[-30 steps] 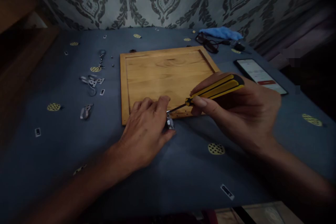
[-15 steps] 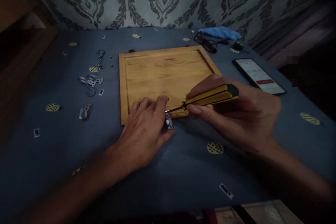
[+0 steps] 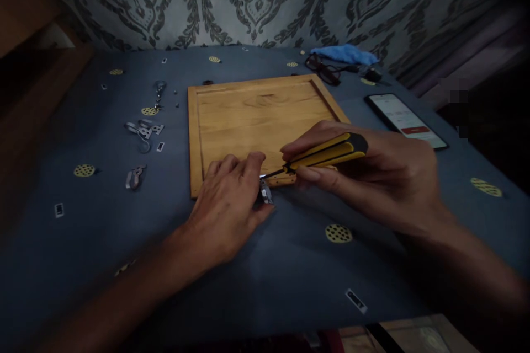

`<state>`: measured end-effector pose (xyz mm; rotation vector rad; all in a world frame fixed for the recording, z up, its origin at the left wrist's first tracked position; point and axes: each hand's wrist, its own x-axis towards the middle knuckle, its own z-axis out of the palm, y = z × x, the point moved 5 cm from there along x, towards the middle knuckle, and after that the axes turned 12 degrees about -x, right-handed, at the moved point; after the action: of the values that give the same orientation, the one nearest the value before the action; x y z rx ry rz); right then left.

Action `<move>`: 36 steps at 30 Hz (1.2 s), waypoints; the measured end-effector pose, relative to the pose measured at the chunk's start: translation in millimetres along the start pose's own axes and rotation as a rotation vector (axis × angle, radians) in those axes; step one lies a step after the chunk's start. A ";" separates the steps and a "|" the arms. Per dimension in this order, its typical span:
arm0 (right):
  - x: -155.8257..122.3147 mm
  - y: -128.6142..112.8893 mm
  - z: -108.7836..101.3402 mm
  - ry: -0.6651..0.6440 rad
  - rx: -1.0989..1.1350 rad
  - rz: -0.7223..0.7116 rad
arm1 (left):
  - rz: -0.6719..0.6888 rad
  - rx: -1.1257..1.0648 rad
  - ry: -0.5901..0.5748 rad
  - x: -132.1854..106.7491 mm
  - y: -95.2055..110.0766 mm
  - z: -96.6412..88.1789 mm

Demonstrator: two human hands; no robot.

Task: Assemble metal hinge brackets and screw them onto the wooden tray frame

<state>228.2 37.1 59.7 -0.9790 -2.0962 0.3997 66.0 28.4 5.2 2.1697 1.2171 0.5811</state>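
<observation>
A framed wooden panel [image 3: 256, 116] lies flat on the cloth-covered table. At its front edge sits a small shiny metal fitting [image 3: 266, 193], its exact kind unclear and partly covered by my fingers. My left hand [image 3: 227, 207] grips this fitting between thumb and fingers, its other fingers resting on the panel's front rim. In my right hand [image 3: 372, 176] is a yellow-and-black screwdriver [image 3: 327, 154], its handle pinched between thumb and fingers. The screwdriver's shaft slants down to the left, and its tip meets the fitting beside my left fingers.
Left of the panel lie several loose metal fittings [image 3: 144, 129], another metal piece [image 3: 134, 177] and small screws [image 3: 158, 102]. Beyond the panel are eyeglasses [image 3: 325, 70] and a blue cloth [image 3: 345, 54]. A lit phone [image 3: 406, 120] rests at the right.
My right hand and the screwdriver handle have shifted slightly to the left and down. The left hand keeps its hold on the fitting, and the panel stays in place.
</observation>
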 end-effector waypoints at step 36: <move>-7.0 7.5 -1.1 0.374 0.035 0.153 | 0.022 -0.009 0.033 -1.4 -3.0 0.6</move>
<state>235.8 36.7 52.6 -1.1040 -1.6804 0.3017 63.8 28.3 2.6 2.1764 1.2064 0.6331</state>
